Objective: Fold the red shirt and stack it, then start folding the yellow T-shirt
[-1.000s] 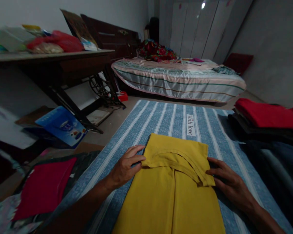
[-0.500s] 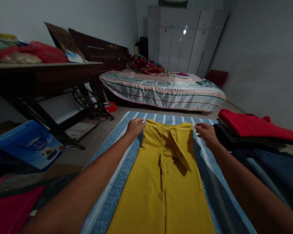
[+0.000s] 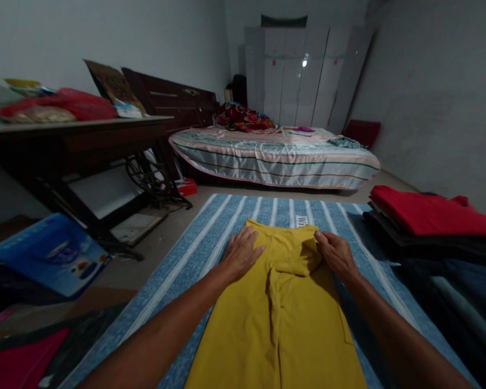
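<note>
A yellow folded garment [image 3: 283, 319] lies lengthwise on a blue striped mat [image 3: 210, 237] on the floor. My left hand [image 3: 241, 254] rests flat on the garment's far left corner, fingers stretched out. On the far right part, my right hand [image 3: 337, 254] lies with fingers curled against a fold of the yellow cloth; whether it grips the cloth is unclear. Both forearms reach in from the bottom of the view.
A stack of folded clothes topped by a red one [image 3: 425, 213] sits at the right. A red cloth [image 3: 16, 362] and a blue box [image 3: 48, 254] lie at the left under a dark table [image 3: 76, 135]. A bed [image 3: 275, 154] stands beyond the mat.
The garment was stretched out away from me with both hands at its far end; now both hands have drawn back slightly and press on its top part.
</note>
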Tool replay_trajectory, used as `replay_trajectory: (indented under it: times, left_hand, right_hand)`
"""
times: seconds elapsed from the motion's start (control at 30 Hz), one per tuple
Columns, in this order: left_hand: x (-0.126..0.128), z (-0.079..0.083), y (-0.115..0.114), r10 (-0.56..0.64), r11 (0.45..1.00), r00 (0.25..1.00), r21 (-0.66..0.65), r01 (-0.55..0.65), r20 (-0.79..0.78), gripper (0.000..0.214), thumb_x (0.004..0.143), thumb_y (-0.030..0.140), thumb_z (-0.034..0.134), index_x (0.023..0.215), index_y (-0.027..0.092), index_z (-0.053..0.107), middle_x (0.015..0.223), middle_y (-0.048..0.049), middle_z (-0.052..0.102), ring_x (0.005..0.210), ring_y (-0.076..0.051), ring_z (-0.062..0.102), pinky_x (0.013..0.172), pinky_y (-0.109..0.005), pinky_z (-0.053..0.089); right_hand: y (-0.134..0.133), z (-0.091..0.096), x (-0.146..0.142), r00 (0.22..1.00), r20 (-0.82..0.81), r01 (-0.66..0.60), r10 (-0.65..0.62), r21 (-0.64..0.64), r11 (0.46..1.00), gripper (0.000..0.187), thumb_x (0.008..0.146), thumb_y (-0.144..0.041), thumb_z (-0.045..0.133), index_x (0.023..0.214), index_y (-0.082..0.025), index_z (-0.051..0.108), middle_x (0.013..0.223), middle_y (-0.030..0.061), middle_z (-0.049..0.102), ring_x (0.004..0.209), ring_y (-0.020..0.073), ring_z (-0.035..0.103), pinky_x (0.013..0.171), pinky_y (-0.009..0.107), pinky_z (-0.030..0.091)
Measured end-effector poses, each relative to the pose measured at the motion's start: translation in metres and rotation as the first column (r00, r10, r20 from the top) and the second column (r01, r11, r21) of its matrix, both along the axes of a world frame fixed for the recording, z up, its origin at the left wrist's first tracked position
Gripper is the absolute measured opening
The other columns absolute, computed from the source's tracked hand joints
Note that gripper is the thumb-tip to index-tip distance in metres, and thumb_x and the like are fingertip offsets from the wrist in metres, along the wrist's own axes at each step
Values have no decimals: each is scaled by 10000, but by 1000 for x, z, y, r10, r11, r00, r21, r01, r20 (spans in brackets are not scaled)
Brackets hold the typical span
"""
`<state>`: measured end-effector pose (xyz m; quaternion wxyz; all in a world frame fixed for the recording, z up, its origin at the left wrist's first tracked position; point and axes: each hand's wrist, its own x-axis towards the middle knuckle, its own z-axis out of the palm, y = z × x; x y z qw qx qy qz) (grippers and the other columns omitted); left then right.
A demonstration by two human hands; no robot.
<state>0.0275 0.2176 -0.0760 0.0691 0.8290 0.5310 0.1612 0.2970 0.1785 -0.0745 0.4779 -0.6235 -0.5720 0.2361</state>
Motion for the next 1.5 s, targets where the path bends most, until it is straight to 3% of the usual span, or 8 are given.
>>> replay_trajectory:
  times: [0.1, 0.3, 0.5, 0.7, 0.9, 1.0, 1.23, 1.5]
  left_hand:
    - [5, -5, -3, 37, 989, 992, -139, -53, -117, 599, 903, 498, 380, 1389, 148, 404, 1521, -172, 277, 1421, -308, 186, 1115, -541, 167]
    - [9, 2, -7, 55, 970, 966, -216, -112, -254, 675, 913, 563, 274, 1453, 158, 297, 1557, -132, 188, 1440, -271, 112, 1129, -516, 119]
    - [12, 5, -4, 122, 960, 950, -208, -186, -288, 703, 904, 594, 262, 1459, 162, 282, 1562, -142, 154, 1441, -287, 93, 1118, -531, 126]
    - [16, -2, 24, 159, 968, 951, -150, -203, -267, 641, 921, 562, 252, 1424, 172, 327, 1543, -134, 241, 1421, -280, 188, 1097, -563, 159]
    - [25, -3, 37, 210, 978, 950, 54, -203, -231, 451, 926, 467, 349, 1198, 160, 537, 1364, -138, 498, 1274, -282, 412, 1055, -530, 262]
    - [26, -3, 37, 211, 971, 951, 159, -177, -226, 409, 923, 400, 383, 1186, 142, 560, 1369, -156, 487, 1296, -287, 389, 1076, -485, 249]
    - [19, -7, 47, 149, 977, 954, -108, -182, -259, 545, 948, 457, 262, 1413, 183, 337, 1541, -119, 254, 1418, -264, 209, 1092, -579, 183]
    - [19, 0, 39, 142, 989, 962, -7, -148, -234, 456, 944, 394, 337, 1315, 157, 455, 1508, -154, 316, 1403, -273, 251, 1101, -527, 218]
  right_hand:
    - [-8, -1, -4, 999, -7, -40, 40, 14, 999, 484, 859, -595, 423, 612, -193, 527, 547, -23, 468, 545, 132, 443, 514, 248, 306]
    - [-7, -24, 0, 994, -103, -31, 27, -37, 999, 545, 710, -524, 637, 1097, -140, 640, 857, 56, 681, 739, 209, 596, 673, 311, 461]
    - [-5, -34, 4, 992, -128, -20, 22, 16, 1000, 446, 699, -435, 623, 1038, -152, 683, 926, 69, 709, 734, 212, 620, 674, 330, 495]
    - [-6, -35, 1, 984, -177, -2, 2, 0, 1000, 415, 666, -446, 638, 948, -149, 700, 850, 63, 711, 723, 221, 627, 646, 322, 493]
    - [-3, -38, 2, 980, -197, 3, 1, 20, 1000, 379, 671, -425, 641, 935, -160, 704, 881, 62, 711, 770, 222, 634, 682, 318, 496]
    - [-2, -40, 2, 979, -204, -12, 12, 5, 1000, 379, 678, -418, 629, 946, -159, 698, 834, 53, 706, 724, 213, 626, 640, 310, 491]
    - [-1, -38, 0, 979, -205, 1, 10, 50, 999, 346, 679, -392, 606, 924, -166, 698, 855, 55, 711, 767, 220, 634, 695, 322, 498]
    - [-1, -36, -2, 980, -201, 15, -3, 56, 998, 354, 666, -401, 596, 909, -168, 704, 846, 59, 717, 763, 229, 641, 714, 338, 499]
